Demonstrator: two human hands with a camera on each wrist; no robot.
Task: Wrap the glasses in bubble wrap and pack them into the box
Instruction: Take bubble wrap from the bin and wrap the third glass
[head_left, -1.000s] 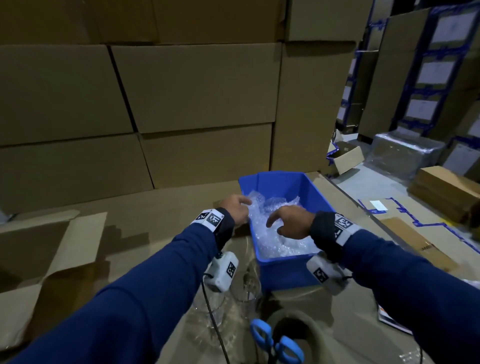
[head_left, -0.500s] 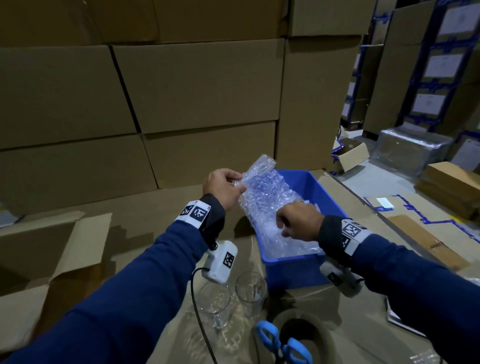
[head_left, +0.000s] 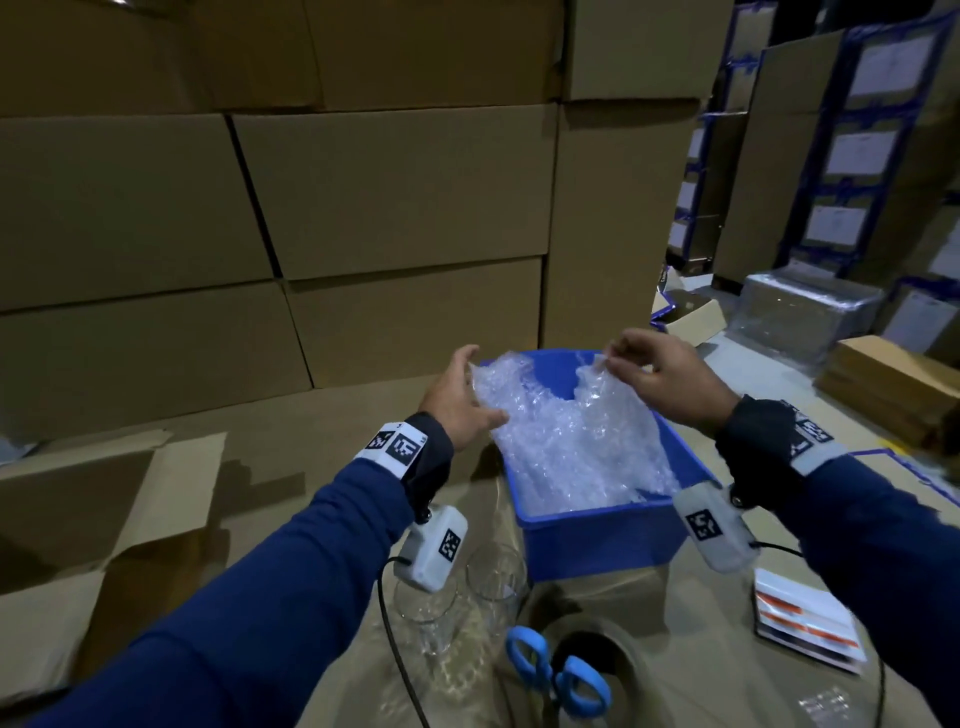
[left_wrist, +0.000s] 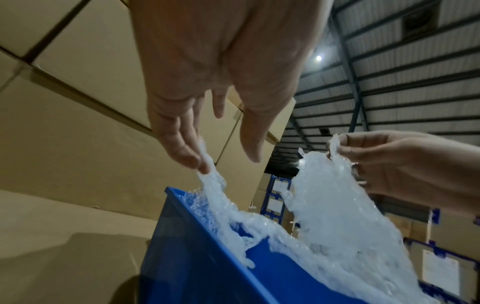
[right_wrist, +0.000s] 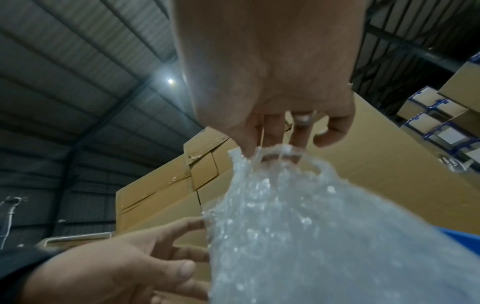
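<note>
A sheet of bubble wrap (head_left: 566, 436) rises out of the blue bin (head_left: 597, 540), spread between my hands. My right hand (head_left: 660, 379) pinches its top right corner (left_wrist: 335, 148) between thumb and fingers. My left hand (head_left: 462, 395) is at the left edge: its straight fingers (left_wrist: 187, 152) lie against the wrap, with the thumb apart from it. Two clear empty glasses (head_left: 426, 608) (head_left: 493, 577) stand upright on the table just in front of the bin, below my left wrist. The flaps of an open cardboard box (head_left: 104, 519) lie at the left.
Blue-handled scissors (head_left: 556, 670) lie on a roll of tape (head_left: 613, 649) at the near edge. A printed booklet (head_left: 800, 623) lies near right. A wall of stacked cartons (head_left: 363, 208) closes off the back, and more boxes stand at the right.
Both hands went from reaching into the bin to lifting the wrap. My right hand has moved up and right, spreading the sheet. My left hand's grip has loosened to straight fingers.
</note>
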